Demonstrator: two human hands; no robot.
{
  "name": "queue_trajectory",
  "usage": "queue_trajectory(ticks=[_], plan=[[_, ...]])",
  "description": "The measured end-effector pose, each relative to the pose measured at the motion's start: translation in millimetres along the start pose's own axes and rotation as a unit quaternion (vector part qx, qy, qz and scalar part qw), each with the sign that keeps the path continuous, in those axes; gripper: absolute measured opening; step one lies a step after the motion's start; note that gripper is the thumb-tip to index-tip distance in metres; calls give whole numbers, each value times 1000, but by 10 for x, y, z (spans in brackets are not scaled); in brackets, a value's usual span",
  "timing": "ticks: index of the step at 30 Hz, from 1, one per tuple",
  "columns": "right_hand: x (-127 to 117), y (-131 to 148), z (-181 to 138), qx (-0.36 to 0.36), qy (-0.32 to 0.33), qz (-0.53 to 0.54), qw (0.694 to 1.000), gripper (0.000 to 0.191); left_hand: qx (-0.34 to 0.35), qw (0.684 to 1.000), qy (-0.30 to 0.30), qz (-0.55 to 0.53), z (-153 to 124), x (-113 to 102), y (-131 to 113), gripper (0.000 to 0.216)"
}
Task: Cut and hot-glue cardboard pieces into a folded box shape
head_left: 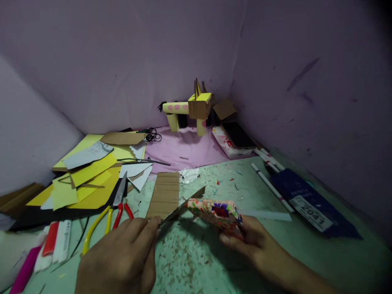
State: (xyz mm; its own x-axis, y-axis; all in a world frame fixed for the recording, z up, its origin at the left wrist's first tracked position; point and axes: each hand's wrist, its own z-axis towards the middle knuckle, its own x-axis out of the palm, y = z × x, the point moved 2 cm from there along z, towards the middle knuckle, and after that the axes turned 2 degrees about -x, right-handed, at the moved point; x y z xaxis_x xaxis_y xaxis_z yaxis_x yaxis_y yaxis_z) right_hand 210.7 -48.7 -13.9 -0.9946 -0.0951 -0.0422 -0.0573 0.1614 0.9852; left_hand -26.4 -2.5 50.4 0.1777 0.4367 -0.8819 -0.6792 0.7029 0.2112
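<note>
Left hand [122,257] pinches a cardboard strip [192,197], apparently fitting it against the floral-papered piece [216,212] gripped by the right hand [254,245].

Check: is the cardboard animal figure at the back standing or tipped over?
Standing: the cardboard animal figure rests on its legs on the pink sheet.

Cardboard sliver [191,198]: matt brown. Wrapped block [216,212]: floral-printed paper. Scissors [120,195]: metal blades, glossy plastic handles. Desk [196,253]: rough, scuffed green.
</note>
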Motion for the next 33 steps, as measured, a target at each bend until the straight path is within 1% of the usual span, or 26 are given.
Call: queue_trajectory(ticks=[2,5,11,19,25,29,33], plan=[[-2,-5,-5,-5,-1,-1,1000,14,-2,1000,-2,-2,-2,-1,0,27],[-1,2,-8,-11,11,-13,1000,13,-4,1000,12,-3,1,-4,-8,29],[1,18,0,-2,14,-7,1000,14,1,1000,5,9,-23,-6,-4,29],[-41,92,6,-8,-42,-27,999,15,-7,1000,22,4,-52,24,21,31],[1,49,-12,1,-11,-32,999,16,-9,1000,20,9,-37,10,-3,30],[0,24,-10,-9,0,-35,999,14,9,1000,9,7,-16,-8,-29,30],[-12,17,-1,-3,9,-42,999,18,14,999,5,29,-2,-13,-56,30]])
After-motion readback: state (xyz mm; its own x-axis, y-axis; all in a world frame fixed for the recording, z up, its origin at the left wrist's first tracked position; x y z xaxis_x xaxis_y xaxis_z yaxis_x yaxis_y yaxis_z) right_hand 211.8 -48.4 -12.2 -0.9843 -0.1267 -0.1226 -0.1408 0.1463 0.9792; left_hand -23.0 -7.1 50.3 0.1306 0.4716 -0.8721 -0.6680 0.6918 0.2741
